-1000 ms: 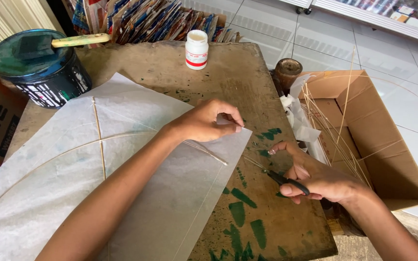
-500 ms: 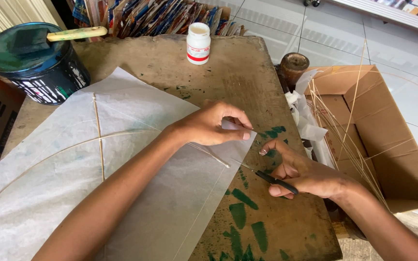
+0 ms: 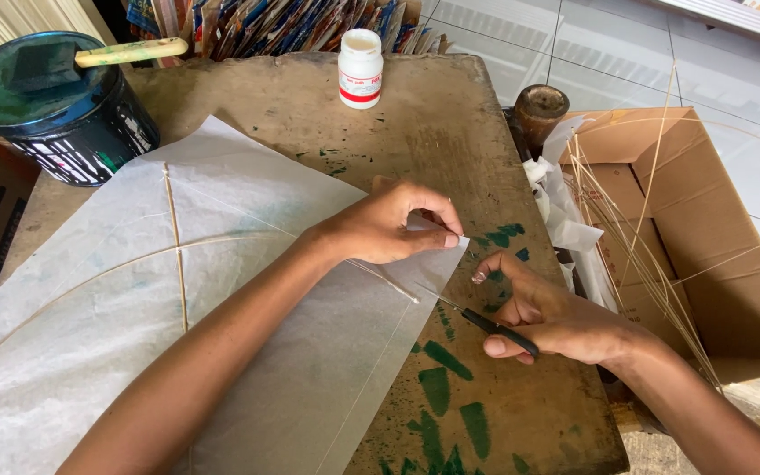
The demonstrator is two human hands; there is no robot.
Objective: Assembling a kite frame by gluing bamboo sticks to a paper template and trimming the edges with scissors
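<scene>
While the white tissue-paper kite sheet lies flat on the worn wooden bench with thin bamboo sticks glued across it, its right corner is pinned under the left hand, whose fingers are pinched closed on the paper's edge. Just right of that corner, the right hand is closed around the black handles of a small pair of scissors, the blades pointing toward the end of the thin stick that pokes past the corner. To trim well here, it looks best to keep the paper pressed taut and flat, bring the blades square to the stick just beside the paper's edge, and cut cleanly without nicking the tissue. Green paint smears mark the bench below the corner. Farther up from the sheet stands a small white glue bottle; to the upper left sits a dark paint can with a brush across it. Right of the sheet, beyond the bench, an open cardboard box holds loose bamboo slivers.
</scene>
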